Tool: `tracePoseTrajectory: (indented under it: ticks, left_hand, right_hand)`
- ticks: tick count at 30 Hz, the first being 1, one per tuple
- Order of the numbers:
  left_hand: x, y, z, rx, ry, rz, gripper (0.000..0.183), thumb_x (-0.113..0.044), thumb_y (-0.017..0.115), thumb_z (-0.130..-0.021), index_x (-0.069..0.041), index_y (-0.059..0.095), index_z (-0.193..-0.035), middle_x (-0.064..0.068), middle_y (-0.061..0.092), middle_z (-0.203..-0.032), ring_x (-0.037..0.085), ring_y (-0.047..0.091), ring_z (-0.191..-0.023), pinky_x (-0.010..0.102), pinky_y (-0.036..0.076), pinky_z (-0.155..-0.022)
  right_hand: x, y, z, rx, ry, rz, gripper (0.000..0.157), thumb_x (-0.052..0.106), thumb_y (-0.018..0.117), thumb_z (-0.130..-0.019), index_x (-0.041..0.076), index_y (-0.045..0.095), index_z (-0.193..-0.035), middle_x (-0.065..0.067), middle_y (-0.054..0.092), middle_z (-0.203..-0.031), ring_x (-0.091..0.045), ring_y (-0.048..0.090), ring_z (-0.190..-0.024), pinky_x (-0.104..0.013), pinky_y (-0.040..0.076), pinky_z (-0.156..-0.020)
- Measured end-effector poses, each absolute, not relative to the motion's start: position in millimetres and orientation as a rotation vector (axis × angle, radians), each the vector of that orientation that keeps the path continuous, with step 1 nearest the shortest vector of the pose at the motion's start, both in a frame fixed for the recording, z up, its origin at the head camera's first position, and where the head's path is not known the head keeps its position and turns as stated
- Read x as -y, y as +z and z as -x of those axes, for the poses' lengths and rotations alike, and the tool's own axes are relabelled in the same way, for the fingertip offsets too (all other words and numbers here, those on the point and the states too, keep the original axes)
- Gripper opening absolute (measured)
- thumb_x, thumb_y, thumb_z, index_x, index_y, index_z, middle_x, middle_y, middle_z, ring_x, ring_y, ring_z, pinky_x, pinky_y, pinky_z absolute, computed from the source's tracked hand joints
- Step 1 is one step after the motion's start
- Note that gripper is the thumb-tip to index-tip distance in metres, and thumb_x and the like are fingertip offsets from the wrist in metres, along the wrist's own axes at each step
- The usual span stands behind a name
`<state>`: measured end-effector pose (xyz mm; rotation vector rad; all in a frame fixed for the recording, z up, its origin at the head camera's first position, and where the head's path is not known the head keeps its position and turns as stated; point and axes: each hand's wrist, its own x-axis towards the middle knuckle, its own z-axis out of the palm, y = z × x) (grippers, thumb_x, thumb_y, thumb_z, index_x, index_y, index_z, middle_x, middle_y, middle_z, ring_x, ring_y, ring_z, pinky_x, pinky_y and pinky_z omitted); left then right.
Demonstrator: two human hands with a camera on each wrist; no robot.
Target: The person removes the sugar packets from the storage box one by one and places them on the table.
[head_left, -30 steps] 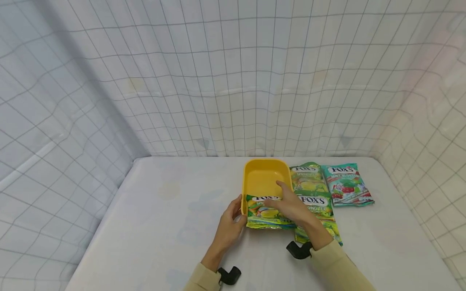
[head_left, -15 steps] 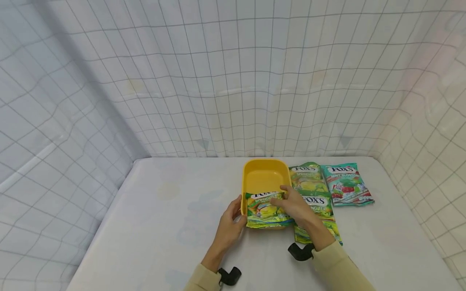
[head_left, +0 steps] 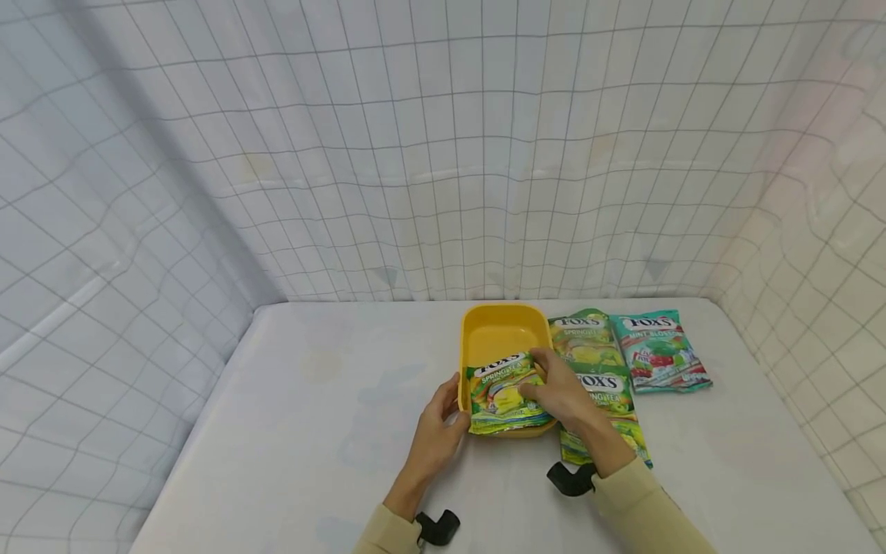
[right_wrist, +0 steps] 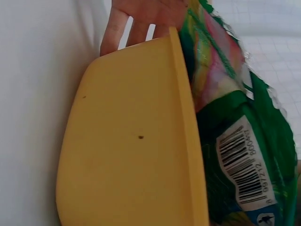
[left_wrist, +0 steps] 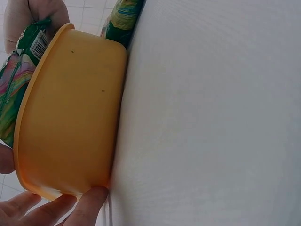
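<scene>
A yellow plastic tub [head_left: 500, 335] stands on the white table, long side away from me. My left hand [head_left: 436, 427] holds its near left side; in the left wrist view the fingers lie against the tub's outer wall [left_wrist: 70, 108] and the thumb is at the rim. A green Fox's Spring Tea candy bag [head_left: 500, 398] lies tilted across the tub's near half, overlapping the near rim. My right hand [head_left: 562, 394] pinches that bag by its right side, thumb on the front. The right wrist view shows the bag's barcoded back [right_wrist: 242, 162] above the rim.
Right of the tub lie two more green Spring Tea candy bags, a far one [head_left: 583, 337] and a near one [head_left: 611, 394] partly under my right forearm. Beyond them is a teal Mint Blossom candy bag [head_left: 661, 351]. A white gridded curtain [head_left: 484, 192] encloses the table's back and sides.
The candy bag's right side has lifted and turned so its top now slants up to the right, uncovering the tub's near rim. My right hand shifted slightly; the left hand stayed on the tub.
</scene>
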<state>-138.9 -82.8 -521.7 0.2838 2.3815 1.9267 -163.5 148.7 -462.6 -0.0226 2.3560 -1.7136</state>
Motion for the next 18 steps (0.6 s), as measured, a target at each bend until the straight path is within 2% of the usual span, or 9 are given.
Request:
tracePoseTrajectory:
  ticks: [8, 14, 18]
  left_hand:
    - [83.4, -521.7, 138.4, -2.341, 1.964, -0.279, 0.065, -0.004, 0.059, -0.098, -0.006, 0.035, -0.158, 0.017, 0.048, -0.152, 0.034, 0.052, -0.132, 0.052, 0.042, -0.109]
    - [83.1, -521.1, 139.1, -2.363, 1.933, -0.283, 0.064, -0.004, 0.058, -0.099, -0.008, 0.035, -0.158, 0.016, 0.048, -0.152, 0.034, 0.051, -0.133, 0.052, 0.042, -0.109]
    - [82.6, -520.0, 139.4, -2.377, 1.916, -0.277, 0.064, -0.005, 0.058, -0.099, -0.009, 0.035, -0.159, 0.014, 0.047, -0.153, 0.033, 0.051, -0.133, 0.052, 0.042, -0.109]
  right_hand:
    - [-147.3, -466.0, 163.4, -2.396, -1.725, -0.004, 0.073, 0.0, 0.068, -0.095, -0.002, 0.029, -0.156, -0.025, 0.024, -0.163, -0.044, 0.02, -0.15, -0.057, 0.029, -0.116]
    - [-148.0, -465.8, 164.1, -2.328, -1.753, -0.049, 0.072, 0.001, 0.07, -0.094, 0.0, 0.032, -0.155, -0.03, 0.022, -0.162, -0.047, 0.017, -0.149, -0.059, 0.038, -0.11]
    - [-149.8, -464.6, 165.3, -2.281, -1.773, -0.068, 0.07, 0.001, 0.07, -0.094, 0.004, 0.036, -0.155, -0.028, 0.019, -0.164, -0.047, 0.015, -0.15, -0.058, 0.041, -0.108]
